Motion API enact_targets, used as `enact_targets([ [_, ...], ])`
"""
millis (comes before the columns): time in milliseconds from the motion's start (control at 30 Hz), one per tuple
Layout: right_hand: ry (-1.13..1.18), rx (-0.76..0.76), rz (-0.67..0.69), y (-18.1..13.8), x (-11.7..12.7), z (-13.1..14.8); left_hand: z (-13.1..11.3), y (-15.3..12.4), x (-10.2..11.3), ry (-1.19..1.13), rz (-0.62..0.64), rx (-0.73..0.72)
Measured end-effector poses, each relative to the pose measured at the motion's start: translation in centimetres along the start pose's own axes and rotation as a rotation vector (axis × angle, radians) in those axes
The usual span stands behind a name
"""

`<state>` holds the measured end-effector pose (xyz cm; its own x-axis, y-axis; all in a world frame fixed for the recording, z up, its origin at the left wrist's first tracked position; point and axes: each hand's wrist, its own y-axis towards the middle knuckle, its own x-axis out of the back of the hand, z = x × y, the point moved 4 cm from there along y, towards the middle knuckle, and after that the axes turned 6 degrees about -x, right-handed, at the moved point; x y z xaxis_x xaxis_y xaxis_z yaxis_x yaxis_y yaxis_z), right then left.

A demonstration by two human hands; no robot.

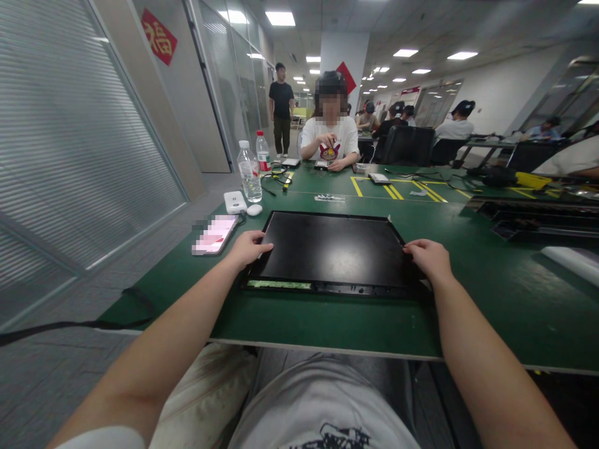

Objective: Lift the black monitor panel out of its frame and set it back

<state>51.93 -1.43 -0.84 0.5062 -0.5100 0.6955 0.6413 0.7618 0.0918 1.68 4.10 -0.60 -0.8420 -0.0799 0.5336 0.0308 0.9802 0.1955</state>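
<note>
A black flat display panel (327, 249) lies face up on the green table (327, 318) in front of me, its lower edge towards me. Along that edge runs a narrow green circuit board (279, 285) at the left. My left hand (248, 248) grips the panel's left side, thumb on top of the frame and fingers round the edge. On the opposite side my right hand (429, 259) pinches the right edge between thumb and fingers. The underside of the panel and some fingertips are hidden.
To the left are a phone (215, 235), a white box-shaped device (234, 202) and two bottles (249, 171). Dark panels or frames (538, 218) lie at the right, near a white bar (573, 265). Across the table sits a person (330, 134) handling a small device.
</note>
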Motion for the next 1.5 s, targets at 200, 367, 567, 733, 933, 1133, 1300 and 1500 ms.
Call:
enact_targets([
  [200,-0.002,0.000,0.000,-0.08,0.01,0.04,0.20,0.27,-0.02,0.013,0.004,-0.046],
  [367,-0.013,0.009,-0.004,0.02,-0.03,-0.04,0.37,0.40,-0.08,0.014,0.023,-0.074],
  [567,-0.011,0.001,0.005,0.25,-0.18,-0.19,0.01,0.18,-0.07,0.010,0.023,-0.053],
  [733,0.015,0.012,-0.016,0.24,-0.14,-0.22,-0.22,0.25,0.03,0.051,0.014,-0.072],
  [933,0.005,-0.012,-0.004,-0.03,-0.02,-0.07,0.22,0.28,0.03,0.005,-0.028,0.001],
  [1133,0.022,-0.005,0.002,-0.01,-0.01,0.02,0.45,0.36,0.01,-0.016,-0.027,-0.005],
  [1300,-0.003,-0.022,0.009,-0.21,0.11,0.22,0.10,0.36,0.08,0.013,-0.016,-0.015],
  [1500,-0.026,-0.005,-0.016,-0.40,0.31,0.55,-0.10,0.36,0.02,0.034,-0.041,-0.005],
])
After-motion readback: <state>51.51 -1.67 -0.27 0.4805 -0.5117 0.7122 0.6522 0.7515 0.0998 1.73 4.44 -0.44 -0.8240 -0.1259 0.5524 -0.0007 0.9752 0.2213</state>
